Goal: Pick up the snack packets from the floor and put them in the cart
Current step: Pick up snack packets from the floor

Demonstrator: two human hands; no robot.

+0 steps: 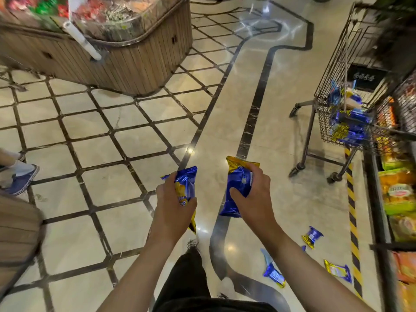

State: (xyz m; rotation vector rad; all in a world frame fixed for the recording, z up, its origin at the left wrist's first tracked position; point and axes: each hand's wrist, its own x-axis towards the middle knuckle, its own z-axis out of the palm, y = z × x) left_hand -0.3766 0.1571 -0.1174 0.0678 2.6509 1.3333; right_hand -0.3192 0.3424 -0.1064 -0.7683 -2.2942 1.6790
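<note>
Gripping one blue-and-gold snack packet each, both hands are raised over the tiled floor (94,140), well to the left of the wire shopping cart (333,91). The left hand (173,206) has its fingers and thumb curled round the left packet (188,183), which stands roughly upright. The right hand (252,194) wraps its fingers round the right packet (238,183), gold end up, with the thumb pressed on its front. The cart already holds several blue packets (349,124) piled in its basket. Below the cart, near the yellow-and-black striped floor tape (352,210), three loose packets lie on the floor: one nearest the tape's upper stretch (311,236), one lower left (273,273), one lower right (337,270). Far left of the cart stands a wooden display bin (126,61).
</note>
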